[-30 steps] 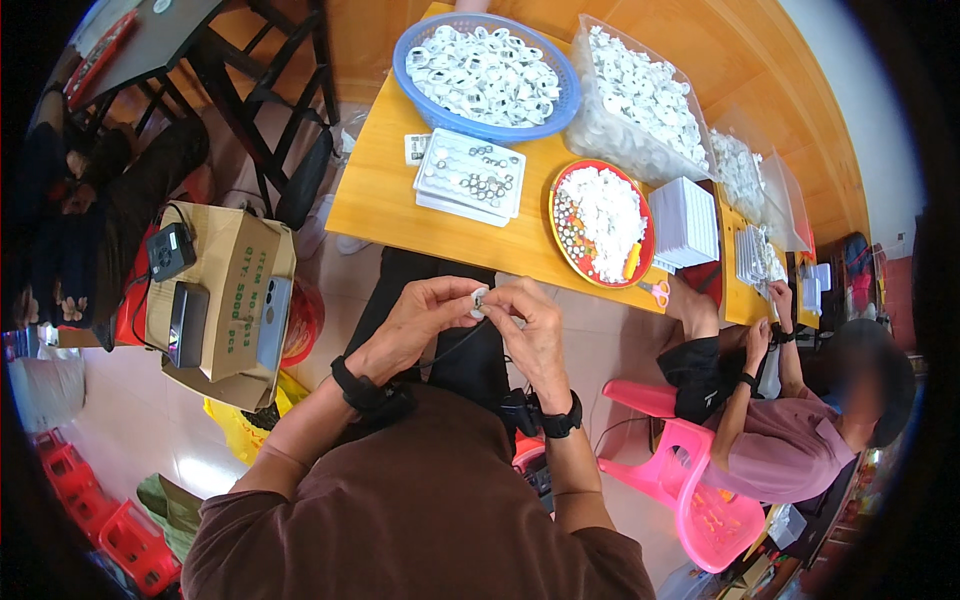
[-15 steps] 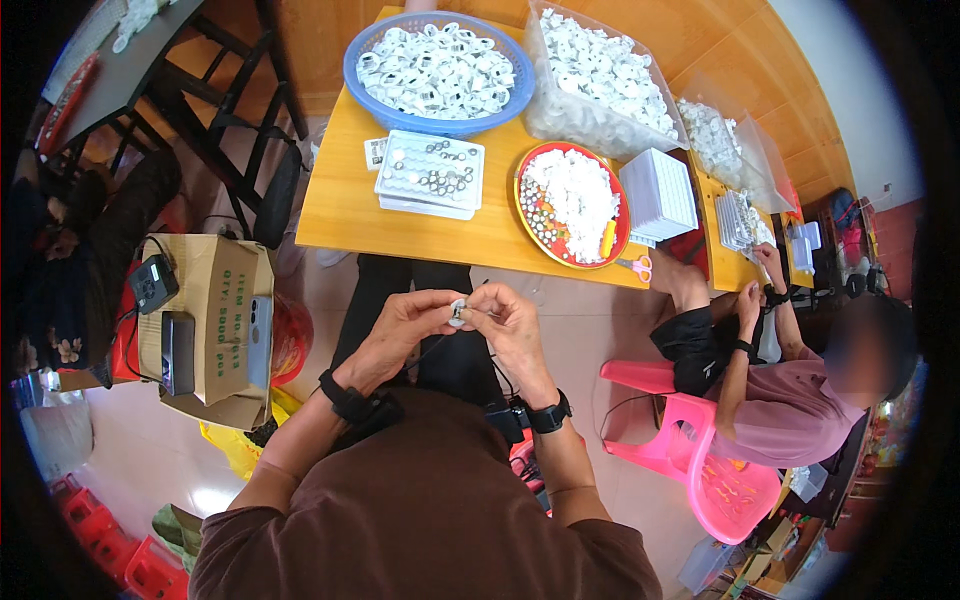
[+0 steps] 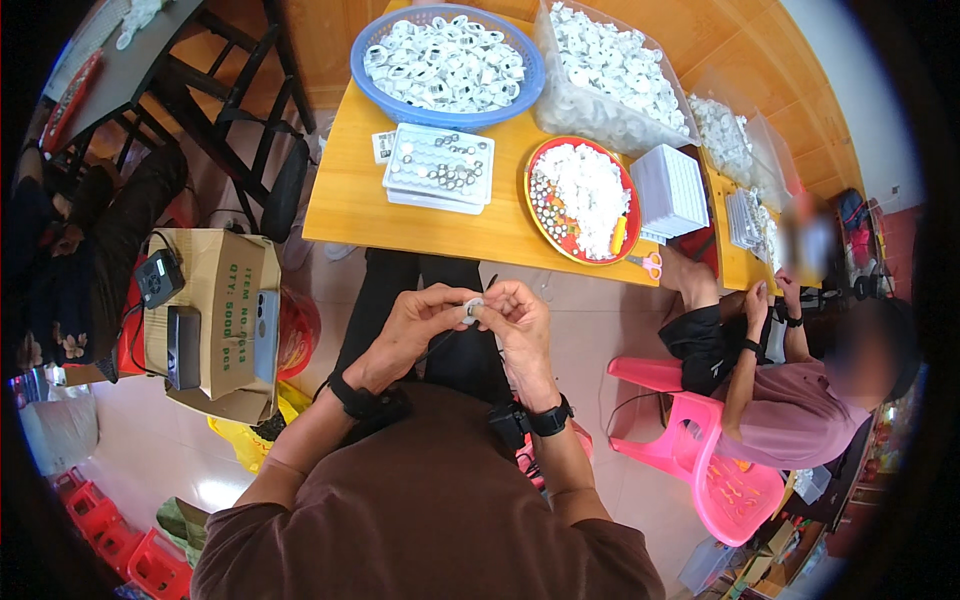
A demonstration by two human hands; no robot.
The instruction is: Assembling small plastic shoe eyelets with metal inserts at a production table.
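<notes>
Over my lap, in front of the table's near edge, both my hands meet at chest height. My left hand [image 3: 424, 325] pinches a small round white plastic part [image 3: 472, 311] between thumb and fingers. From the other side, my right hand [image 3: 518, 326] closes its thumb and fingertips on the same part. The fingers cover much of it, so its details are hard to make out. Beyond my hands, a red round tray [image 3: 535, 217] on the table carries small white pieces and small round metallic pieces.
The wooden table [image 3: 345, 215] also bears a blue basket [image 3: 360, 85] of white parts, a clear bin [image 3: 570, 128], a tray with metallic rounds [image 3: 415, 170], stacked white trays [image 3: 680, 190] and pink scissors [image 3: 652, 264]. A cardboard box [image 3: 235, 330] stands left. A co-worker [image 3: 800, 400] sits right.
My hands stay together on the white part, which shows at a slightly different angle. The whole view has shifted a little. The co-worker's hands have drawn back from the trays.
</notes>
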